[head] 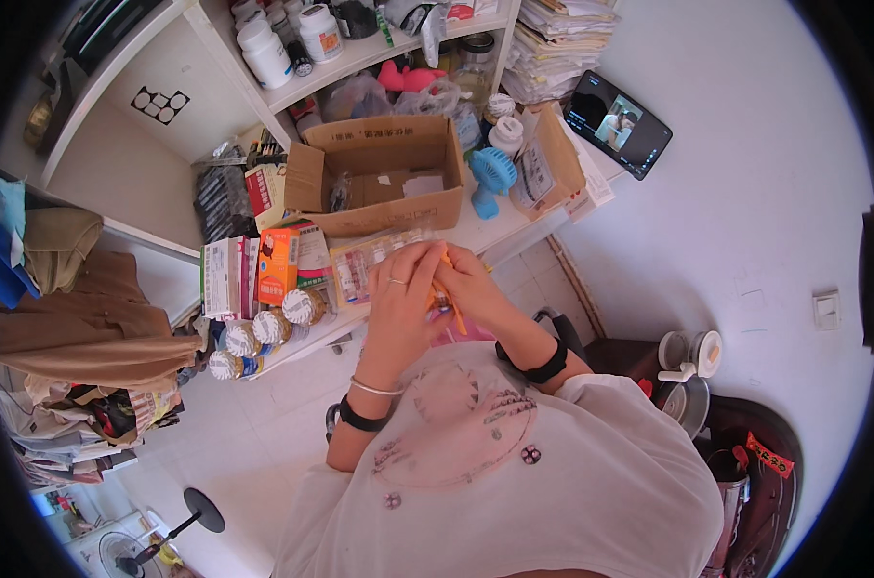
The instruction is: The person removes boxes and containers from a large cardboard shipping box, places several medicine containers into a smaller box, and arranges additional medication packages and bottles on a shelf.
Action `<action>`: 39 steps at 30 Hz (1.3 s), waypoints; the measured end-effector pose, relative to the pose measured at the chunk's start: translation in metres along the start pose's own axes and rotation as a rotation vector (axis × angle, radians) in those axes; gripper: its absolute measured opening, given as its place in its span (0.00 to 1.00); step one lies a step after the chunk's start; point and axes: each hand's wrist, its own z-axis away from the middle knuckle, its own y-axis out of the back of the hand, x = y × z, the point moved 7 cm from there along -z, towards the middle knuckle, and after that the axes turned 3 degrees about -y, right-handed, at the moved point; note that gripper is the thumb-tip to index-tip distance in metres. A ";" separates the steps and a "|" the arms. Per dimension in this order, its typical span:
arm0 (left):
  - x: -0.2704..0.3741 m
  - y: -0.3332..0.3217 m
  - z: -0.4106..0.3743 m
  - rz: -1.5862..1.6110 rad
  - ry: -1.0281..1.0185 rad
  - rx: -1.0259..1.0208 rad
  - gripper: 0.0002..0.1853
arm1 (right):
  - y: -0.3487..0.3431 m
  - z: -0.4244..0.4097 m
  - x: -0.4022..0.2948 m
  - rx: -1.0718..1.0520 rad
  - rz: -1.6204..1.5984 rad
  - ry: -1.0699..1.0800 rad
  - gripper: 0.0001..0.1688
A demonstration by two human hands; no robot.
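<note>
My left hand (401, 292), with a ring and a bangle on that arm, meets my right hand (472, 283) in front of my chest. Both are closed around a thin orange item (441, 289), mostly hidden by the fingers; its kind cannot be told. Just beyond lies a clear-and-yellow pack of small vials (352, 273) at the desk edge. An open cardboard box (386, 217) stands behind it. Left of the pack are an orange medicine box (276, 266), other medicine boxes (222, 278) and several lidded jars (304, 307).
A blue handheld fan (492, 177), a brown paper box (545, 173) and a tablet (618, 124) are at the right. White bottles (265, 54) fill the shelf above. Folded clothes (83, 311) hang at the left. A pot (686, 404) is low on the right.
</note>
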 end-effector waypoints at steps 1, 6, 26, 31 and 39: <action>0.000 0.001 0.001 0.004 0.008 0.009 0.42 | -0.002 0.002 -0.003 -0.021 -0.023 -0.038 0.13; -0.009 0.010 0.005 0.009 0.113 0.132 0.40 | -0.023 0.012 -0.009 -0.191 -0.056 -0.049 0.13; -0.017 0.020 0.009 0.408 0.194 0.118 0.15 | 0.012 0.012 -0.011 0.078 0.229 -0.009 0.21; -0.007 0.022 0.008 0.348 0.246 0.015 0.14 | 0.028 0.013 -0.018 0.240 0.277 0.119 0.22; -0.009 -0.011 0.020 0.481 0.352 -0.033 0.10 | 0.017 0.033 -0.051 0.447 0.150 0.444 0.19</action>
